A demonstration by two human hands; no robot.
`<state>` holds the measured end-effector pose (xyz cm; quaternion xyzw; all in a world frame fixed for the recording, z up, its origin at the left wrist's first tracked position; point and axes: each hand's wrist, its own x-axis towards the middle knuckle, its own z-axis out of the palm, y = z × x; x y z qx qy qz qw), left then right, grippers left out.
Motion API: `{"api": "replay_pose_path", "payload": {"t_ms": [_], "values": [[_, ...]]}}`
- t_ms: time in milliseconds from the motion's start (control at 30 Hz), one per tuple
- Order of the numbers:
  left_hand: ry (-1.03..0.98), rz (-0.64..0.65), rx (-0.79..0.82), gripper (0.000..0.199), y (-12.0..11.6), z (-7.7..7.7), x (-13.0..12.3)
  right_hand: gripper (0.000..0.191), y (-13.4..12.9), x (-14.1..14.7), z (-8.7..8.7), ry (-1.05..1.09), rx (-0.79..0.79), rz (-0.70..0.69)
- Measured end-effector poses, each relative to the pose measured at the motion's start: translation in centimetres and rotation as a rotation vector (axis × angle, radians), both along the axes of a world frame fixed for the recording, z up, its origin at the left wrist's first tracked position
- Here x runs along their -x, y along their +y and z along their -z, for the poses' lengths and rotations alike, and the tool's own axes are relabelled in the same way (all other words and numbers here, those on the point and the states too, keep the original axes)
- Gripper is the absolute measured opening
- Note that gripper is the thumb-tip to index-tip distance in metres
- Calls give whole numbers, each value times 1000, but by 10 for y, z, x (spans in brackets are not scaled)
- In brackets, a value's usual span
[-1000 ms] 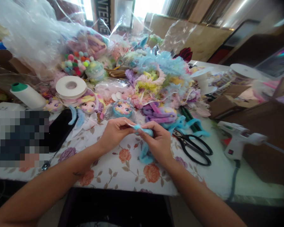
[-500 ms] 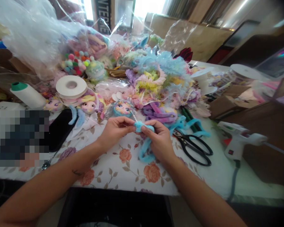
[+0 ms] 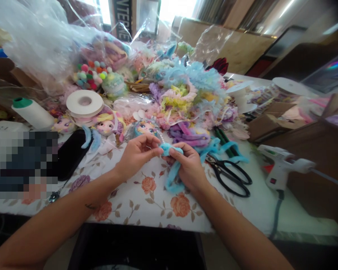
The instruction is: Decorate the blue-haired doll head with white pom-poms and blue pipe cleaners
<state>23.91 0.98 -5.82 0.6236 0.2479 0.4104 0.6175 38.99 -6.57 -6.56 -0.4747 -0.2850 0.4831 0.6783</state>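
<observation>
A light blue fuzzy chenille strip (image 3: 173,173), gathered into a small folded bundle at one end, is between my hands over the floral cloth. Thumb and fingers of my right hand (image 3: 190,161) pinch the bundle, and a loop of the strip hangs below them. My left hand (image 3: 139,152) is closed at the bundle's left end, thumb tip and fingers pressed against it. A doll head (image 3: 147,127) with painted eyes lies just behind the hands, with a short string of white beads beside it. Black-handled scissors (image 3: 231,176) rest to the right of my right hand.
A white glue gun (image 3: 280,165) stands at the right near cardboard boxes (image 3: 273,120). Purple chenille (image 3: 188,135), lace and ribbon are heaped behind. At left are a ribbon spool (image 3: 84,102), a thread cone (image 3: 32,112) and a black phone (image 3: 67,157).
The fingers of my left hand have bent up slightly, with the thumb still at the bundle. My right hand keeps its pinch, almost unmoved.
</observation>
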Motion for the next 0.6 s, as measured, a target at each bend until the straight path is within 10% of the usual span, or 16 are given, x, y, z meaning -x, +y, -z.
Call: {"api": "replay_pose_path", "payload": {"t_ms": [200,600], "values": [[113,-162,-465,4,-5,1,1,22,-1,1,2,-49,-29,10],[-4,-237,-911,9,-6,3,1,29,-1,3,-6,177,110,-87]]}}
